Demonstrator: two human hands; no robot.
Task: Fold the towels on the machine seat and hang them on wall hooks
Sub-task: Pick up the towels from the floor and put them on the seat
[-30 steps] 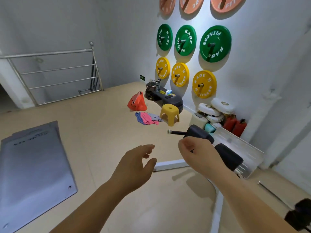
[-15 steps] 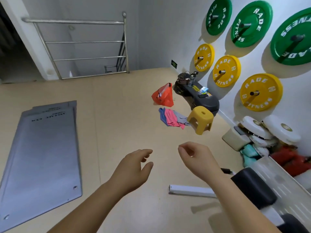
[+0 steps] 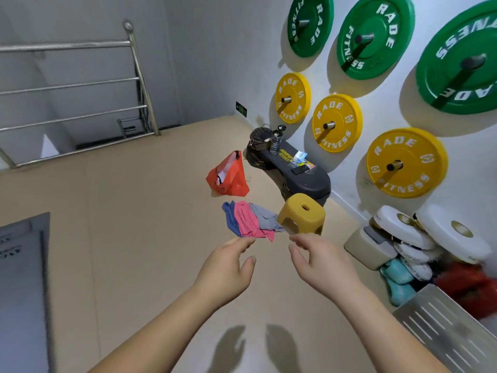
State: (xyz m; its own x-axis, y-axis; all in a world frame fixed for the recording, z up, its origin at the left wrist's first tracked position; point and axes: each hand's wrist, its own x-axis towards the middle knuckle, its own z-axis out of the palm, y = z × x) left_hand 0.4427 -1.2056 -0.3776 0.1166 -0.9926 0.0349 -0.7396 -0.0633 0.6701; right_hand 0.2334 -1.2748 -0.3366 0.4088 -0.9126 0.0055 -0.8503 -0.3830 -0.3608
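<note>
Three towels lie spread on the beige floor beside a yellow stool: a blue towel [image 3: 230, 218], a pink towel [image 3: 247, 220] overlapping it, and a grey towel [image 3: 265, 218] on the right. My left hand [image 3: 227, 267] hovers above the floor just in front of them, fingers apart and holding nothing. My right hand [image 3: 320, 261] is beside it, fingers loosely curled and apart, also holding nothing. Neither hand touches a towel. No wall hooks with towels are in sight.
A yellow stool [image 3: 302, 215], an orange bag [image 3: 228, 176] and a black bench [image 3: 298, 170] with small items stand beyond the towels. Yellow and green weight plates [image 3: 406, 162] hang on the right wall. White pads [image 3: 430, 235] pile at right, a grey mat [image 3: 21, 286] lies left, a railing [image 3: 80, 84] behind.
My right hand has let go of the black machine handle. The view has moved forward toward the towels, and both hands now reach out just short of them.
</note>
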